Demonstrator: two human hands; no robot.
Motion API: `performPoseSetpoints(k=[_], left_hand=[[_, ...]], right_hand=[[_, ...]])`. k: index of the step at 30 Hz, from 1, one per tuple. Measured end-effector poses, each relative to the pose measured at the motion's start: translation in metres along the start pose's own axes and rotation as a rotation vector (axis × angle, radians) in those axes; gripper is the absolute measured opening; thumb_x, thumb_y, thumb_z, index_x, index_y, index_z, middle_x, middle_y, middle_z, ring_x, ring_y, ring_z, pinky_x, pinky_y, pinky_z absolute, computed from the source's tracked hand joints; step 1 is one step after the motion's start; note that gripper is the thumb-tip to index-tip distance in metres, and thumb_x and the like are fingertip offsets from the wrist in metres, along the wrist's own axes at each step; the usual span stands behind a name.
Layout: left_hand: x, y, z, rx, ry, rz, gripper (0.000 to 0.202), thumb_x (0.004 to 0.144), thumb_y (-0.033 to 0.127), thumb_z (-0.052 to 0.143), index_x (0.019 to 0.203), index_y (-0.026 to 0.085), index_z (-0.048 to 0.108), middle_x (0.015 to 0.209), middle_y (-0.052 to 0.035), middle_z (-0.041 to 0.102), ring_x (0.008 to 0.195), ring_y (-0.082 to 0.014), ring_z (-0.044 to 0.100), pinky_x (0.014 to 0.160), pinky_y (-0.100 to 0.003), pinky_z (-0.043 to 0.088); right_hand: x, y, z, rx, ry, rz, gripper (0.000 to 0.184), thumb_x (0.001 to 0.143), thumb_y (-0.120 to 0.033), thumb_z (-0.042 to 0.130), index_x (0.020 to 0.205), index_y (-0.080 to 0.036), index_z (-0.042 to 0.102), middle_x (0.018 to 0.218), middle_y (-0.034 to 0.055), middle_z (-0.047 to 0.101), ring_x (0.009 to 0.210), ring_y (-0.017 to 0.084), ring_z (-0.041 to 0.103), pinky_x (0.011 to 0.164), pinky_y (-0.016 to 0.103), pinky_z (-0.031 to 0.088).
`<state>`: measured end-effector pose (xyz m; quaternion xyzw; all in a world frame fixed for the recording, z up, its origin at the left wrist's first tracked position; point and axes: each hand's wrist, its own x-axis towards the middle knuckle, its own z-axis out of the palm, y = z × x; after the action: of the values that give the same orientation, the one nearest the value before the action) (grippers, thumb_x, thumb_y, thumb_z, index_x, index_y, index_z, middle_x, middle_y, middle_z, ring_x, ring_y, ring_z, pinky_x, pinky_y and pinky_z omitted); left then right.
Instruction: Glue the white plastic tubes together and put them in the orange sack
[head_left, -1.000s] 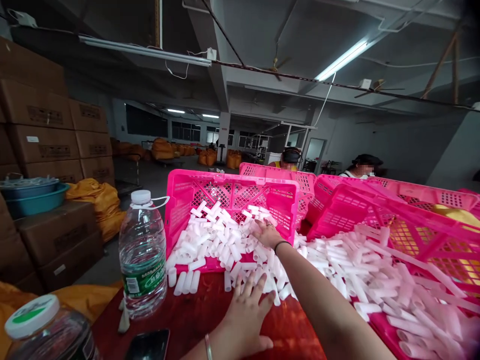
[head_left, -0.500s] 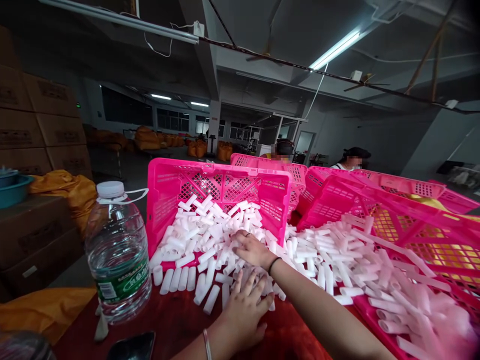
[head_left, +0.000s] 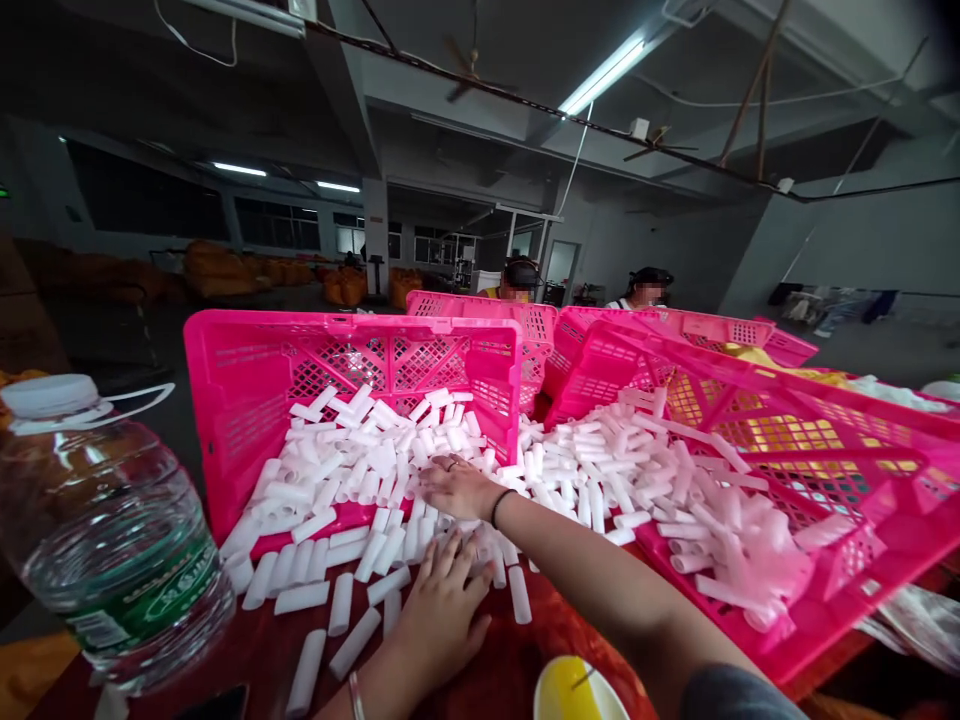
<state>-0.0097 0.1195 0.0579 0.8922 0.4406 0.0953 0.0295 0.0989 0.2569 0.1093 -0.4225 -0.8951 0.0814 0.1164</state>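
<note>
A heap of short white plastic tubes (head_left: 352, 465) spills out of a pink crate (head_left: 247, 390) tipped on its side onto the dark red table (head_left: 262, 650). My right hand (head_left: 457, 487) lies flat on the tubes at the crate's mouth, fingers spread, with a ring and a black wristband. My left hand (head_left: 439, 610) rests palm down on the table among loose tubes, fingers apart, a bangle at the wrist. Neither hand grips anything. A second tipped pink crate (head_left: 825, 470) at the right holds more white tubes (head_left: 652, 480).
A large clear water bottle (head_left: 105, 540) stands at the left front. A yellow-and-white round object (head_left: 577, 690) sits at the bottom edge. More pink crates (head_left: 487, 315) stand behind. Two people (head_left: 645, 287) sit beyond them. Orange sacks line the far floor.
My view has swung right and downward. My right hand has slid back toward me over the tubes, dragging several out of the crate. My left hand stays flat on the table.
</note>
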Motion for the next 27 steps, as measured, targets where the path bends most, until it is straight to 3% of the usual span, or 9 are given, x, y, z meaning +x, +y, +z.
performPoseSetpoints(k=[2, 5, 7, 10, 13, 17, 21, 24, 27], left_hand=[[-0.001, 0.0, -0.001, 0.0, -0.013, -0.033, 0.061, 0.077, 0.021, 0.061, 0.136, 0.03, 0.049, 0.153, -0.011, 0.036, 0.141, -0.0387, 0.028, 0.111, -0.063, 0.026], [-0.003, 0.001, -0.002, -0.022, -0.007, -0.052, 0.064, 0.075, 0.021, 0.062, 0.137, 0.029, 0.048, 0.152, -0.0115, 0.037, 0.141, -0.0379, 0.029, 0.112, -0.06, 0.027], [-0.004, 0.002, -0.003, -0.045, 0.022, -0.056, 0.065, 0.075, 0.026, 0.062, 0.139, 0.026, 0.046, 0.151, -0.0129, 0.039, 0.139, -0.0376, 0.032, 0.111, -0.059, 0.028], [0.0, 0.007, -0.007, -0.073, 0.09, -0.121, 0.061, 0.081, 0.031, 0.056, 0.14, 0.02, 0.044, 0.144, -0.0143, 0.048, 0.134, -0.0351, 0.04, 0.11, -0.055, 0.033], [0.005, 0.015, -0.017, -0.058, 0.149, -0.226, 0.049, 0.086, 0.025, 0.046, 0.134, 0.017, 0.048, 0.134, -0.014, 0.056, 0.125, -0.0313, 0.048, 0.105, -0.05, 0.038], [0.008, 0.031, -0.031, -0.016, 0.162, -0.267, 0.036, 0.083, 0.017, 0.047, 0.117, 0.015, 0.059, 0.12, -0.0137, 0.06, 0.115, -0.0301, 0.052, 0.099, -0.046, 0.042], [0.004, 0.046, -0.029, -0.014, 0.106, -0.275, 0.017, 0.08, 0.017, 0.054, 0.093, 0.016, 0.065, 0.1, -0.0117, 0.064, 0.101, -0.0296, 0.058, 0.091, -0.044, 0.047], [0.003, 0.047, -0.019, -0.033, 0.079, -0.304, 0.013, 0.078, 0.013, 0.057, 0.087, 0.015, 0.066, 0.095, -0.0121, 0.066, 0.098, -0.0294, 0.06, 0.09, -0.043, 0.048], [0.003, 0.045, -0.015, -0.083, 0.087, -0.314, 0.012, 0.076, 0.011, 0.059, 0.083, 0.016, 0.067, 0.092, -0.011, 0.067, 0.097, -0.0285, 0.061, 0.089, -0.041, 0.049]], right_hand=[[-0.014, 0.014, -0.019, -0.033, 0.093, 0.068, 0.036, 0.096, -0.037, 0.047, 0.129, -0.024, 0.054, 0.132, 0.0072, 0.056, 0.122, 0.023, 0.05, 0.102, 0.037, 0.04], [-0.042, 0.054, -0.048, -0.124, 0.239, 0.29, 0.03, 0.098, -0.033, 0.048, 0.122, -0.018, 0.057, 0.123, 0.01, 0.059, 0.109, 0.022, 0.058, 0.094, 0.041, 0.048], [-0.066, 0.083, -0.057, -0.18, 0.279, 0.41, 0.03, 0.096, -0.032, 0.054, 0.121, -0.016, 0.057, 0.123, 0.0096, 0.058, 0.105, 0.022, 0.06, 0.089, 0.044, 0.051], [-0.099, 0.115, -0.049, -0.214, 0.246, 0.486, 0.031, 0.095, -0.032, 0.055, 0.122, -0.016, 0.056, 0.122, 0.0087, 0.058, 0.104, 0.022, 0.061, 0.087, 0.043, 0.053], [-0.117, 0.13, -0.032, -0.196, 0.189, 0.5, 0.033, 0.093, -0.033, 0.058, 0.121, -0.016, 0.056, 0.122, 0.0086, 0.059, 0.103, 0.022, 0.061, 0.086, 0.043, 0.053], [-0.119, 0.131, -0.029, -0.124, 0.204, 0.49, 0.029, 0.094, -0.033, 0.056, 0.12, -0.018, 0.058, 0.123, 0.0088, 0.059, 0.102, 0.021, 0.061, 0.087, 0.041, 0.053], [-0.13, 0.119, -0.05, -0.022, 0.354, 0.472, 0.026, 0.091, -0.031, 0.061, 0.11, -0.015, 0.062, 0.117, 0.0108, 0.061, 0.102, 0.022, 0.06, 0.088, 0.04, 0.051], [-0.169, 0.104, -0.07, 0.081, 0.54, 0.481, 0.024, 0.084, -0.032, 0.065, 0.099, -0.013, 0.063, 0.098, 0.0107, 0.064, 0.092, 0.022, 0.06, 0.081, 0.034, 0.049], [-0.234, 0.086, -0.078, 0.213, 0.703, 0.509, 0.028, 0.084, -0.044, 0.059, 0.09, -0.017, 0.059, 0.072, 0.0019, 0.058, 0.066, 0.017, 0.056, 0.06, 0.028, 0.046]])
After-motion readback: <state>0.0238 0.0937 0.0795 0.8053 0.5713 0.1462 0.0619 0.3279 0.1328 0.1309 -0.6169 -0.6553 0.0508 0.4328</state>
